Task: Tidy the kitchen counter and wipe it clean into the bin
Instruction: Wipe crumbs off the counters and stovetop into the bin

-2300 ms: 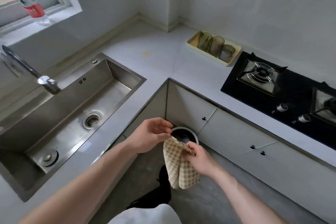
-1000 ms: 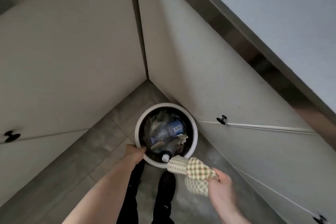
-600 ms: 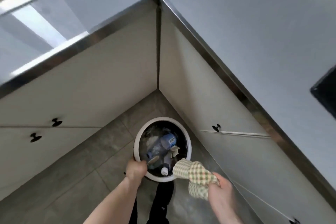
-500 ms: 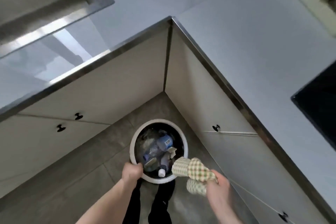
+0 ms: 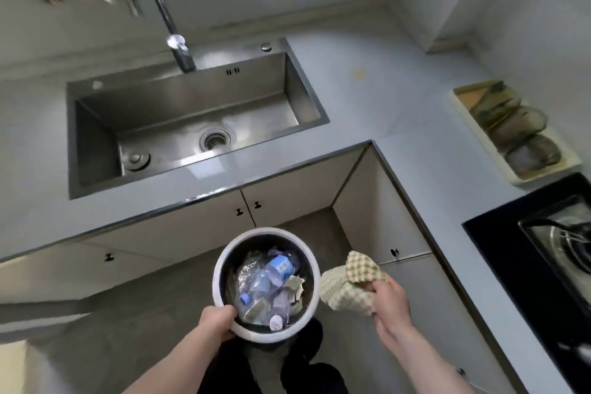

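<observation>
The left hand grips the near rim of the bin, fingers curled over its white edge, holding it below the counter. Inside the bin, just beyond those fingers, lie crushed plastic bottles and scraps of paper. The right hand is closed around a bunched checked cloth (green and cream), which sticks out from the fist toward the bin and sits just beside its right rim, not over the opening. Beyond the bin, the sink is set in the counter; right of the cloth hand are a tray of glasses and the hob
</observation>
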Demonstrator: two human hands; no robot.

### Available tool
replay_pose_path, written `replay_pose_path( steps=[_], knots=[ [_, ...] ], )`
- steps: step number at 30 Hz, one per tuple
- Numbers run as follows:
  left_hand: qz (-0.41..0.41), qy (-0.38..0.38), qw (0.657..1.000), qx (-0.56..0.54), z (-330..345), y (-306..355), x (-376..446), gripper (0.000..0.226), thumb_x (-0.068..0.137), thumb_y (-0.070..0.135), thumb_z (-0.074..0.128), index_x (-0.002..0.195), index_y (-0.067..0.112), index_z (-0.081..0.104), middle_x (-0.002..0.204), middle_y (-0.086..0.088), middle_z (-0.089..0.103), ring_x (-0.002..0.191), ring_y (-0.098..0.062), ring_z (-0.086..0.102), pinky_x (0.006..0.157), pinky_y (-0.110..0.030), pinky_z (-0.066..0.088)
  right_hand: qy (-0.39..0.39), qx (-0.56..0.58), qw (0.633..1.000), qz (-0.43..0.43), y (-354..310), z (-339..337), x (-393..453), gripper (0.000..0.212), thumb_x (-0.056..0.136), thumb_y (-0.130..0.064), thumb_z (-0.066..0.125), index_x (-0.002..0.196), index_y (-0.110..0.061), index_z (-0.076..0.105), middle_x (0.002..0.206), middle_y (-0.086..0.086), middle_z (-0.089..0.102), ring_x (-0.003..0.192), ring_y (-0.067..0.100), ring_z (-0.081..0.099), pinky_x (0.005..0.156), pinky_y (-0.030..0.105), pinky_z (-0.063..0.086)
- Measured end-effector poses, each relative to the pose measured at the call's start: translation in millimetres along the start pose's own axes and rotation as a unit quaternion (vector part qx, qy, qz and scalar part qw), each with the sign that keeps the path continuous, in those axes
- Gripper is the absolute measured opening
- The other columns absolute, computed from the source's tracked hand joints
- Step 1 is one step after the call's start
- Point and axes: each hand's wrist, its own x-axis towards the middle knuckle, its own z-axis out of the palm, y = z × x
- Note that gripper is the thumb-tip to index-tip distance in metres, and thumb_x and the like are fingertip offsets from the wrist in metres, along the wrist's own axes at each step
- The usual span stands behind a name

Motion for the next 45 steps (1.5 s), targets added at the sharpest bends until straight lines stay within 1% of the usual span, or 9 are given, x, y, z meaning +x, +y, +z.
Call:
replay_pose_path(
  steps=[4,9,14,19,25,33,39,41,45],
  knots=[
    [-0.023,0.009,0.999,-0.036,-75,-15,-18,0.023,0.082,-0.006,0.060,0.105,-0.011,0.059,0.093,-0.027,0.067,0.077,-0.040,0.069,0.062,-0.046,0.062,-0.055,0.033,0.997,0.036,-21,47,-39,0.031,0.085,0.014,0.047,0.107,0.004,0.065,0.088,0.020,0.070,0.074,0.029,0.066,0.064,0.034,0.050],
    [-0.020,0.029,0.997,-0.061,-169,-33,-12,0.020,0.086,-0.012,0.057,0.106,-0.012,0.057,0.080,-0.023,0.064,0.062,-0.035,0.062,0.040,-0.032,0.049,-0.081,0.032,0.996,0.015,-26,125,-79,0.030,0.085,0.013,0.052,0.104,-0.003,0.068,0.088,0.015,0.073,0.072,0.025,0.069,0.061,0.031,0.053],
    [-0.034,0.013,0.996,-0.084,-251,-61,38,0.027,0.081,-0.013,0.059,0.108,-0.014,0.059,0.085,-0.028,0.067,0.076,-0.041,0.070,0.072,-0.057,0.061,-0.089,0.023,0.996,0.013,-24,203,-114,0.029,0.084,0.015,0.051,0.097,-0.006,0.066,0.083,0.010,0.068,0.071,0.021,0.064,0.055,0.027,0.053],
    [-0.045,0.001,0.994,-0.098,-309,-77,65,0.022,0.083,-0.012,0.057,0.104,-0.009,0.061,0.095,-0.028,0.071,0.085,-0.041,0.072,0.079,-0.061,0.060,-0.090,0.009,0.996,-0.008,-37,268,-124,0.029,0.082,0.014,0.053,0.102,-0.004,0.064,0.086,0.011,0.065,0.074,0.021,0.061,0.064,0.031,0.049],
    [-0.068,-0.007,0.992,-0.107,-349,-93,110,0.021,0.079,-0.010,0.065,0.100,-0.008,0.064,0.094,-0.031,0.072,0.088,-0.043,0.073,0.082,-0.062,0.059,-0.097,-0.093,0.986,-0.103,-68,357,-110,0.020,0.081,0.005,0.055,0.096,-0.007,0.061,0.081,0.010,0.060,0.064,0.019,0.053,0.051,0.024,0.040],
    [-0.083,0.000,0.987,-0.137,-393,-66,88,0.019,0.084,-0.012,0.055,0.100,-0.008,0.065,0.091,-0.031,0.074,0.089,-0.044,0.074,0.080,-0.058,0.061,-0.150,-0.336,0.904,-0.217,-64,469,-79,0.018,0.083,-0.022,0.064,0.101,-0.019,0.064,0.095,0.000,0.066,0.100,0.028,0.063,0.092,0.041,0.053],
    [-0.079,0.008,0.986,-0.148,-426,-58,95,0.024,0.082,-0.013,0.058,0.104,-0.008,0.066,0.089,-0.031,0.074,0.089,-0.045,0.074,0.079,-0.063,0.059,-0.369,-0.518,0.739,-0.221,-32,508,-79,0.068,0.074,-0.041,0.081,0.133,-0.024,0.052,0.139,-0.003,0.048,0.121,0.016,0.053,0.101,0.036,0.048],
    [-0.087,0.010,0.984,-0.156,-437,-50,88,0.021,0.083,-0.015,0.057,0.102,-0.008,0.064,0.092,-0.032,0.073,0.092,-0.047,0.072,0.081,-0.062,0.059,-0.336,-0.540,0.720,-0.278,-21,513,-73,0.069,0.075,-0.051,0.077,0.135,-0.028,0.051,0.149,-0.004,0.036,0.133,0.020,0.045,0.111,0.042,0.042],
    [-0.084,0.008,0.984,-0.160,-461,-44,94,0.020,0.083,-0.018,0.053,0.099,-0.011,0.060,0.095,-0.035,0.070,0.092,-0.049,0.071,0.082,-0.063,0.059,-0.178,-0.546,0.746,-0.338,-15,520,-64,0.082,0.082,-0.055,0.072,0.151,-0.027,0.038,0.160,0.005,0.024,0.145,0.035,0.025,0.121,0.051,0.026]
  ],
)
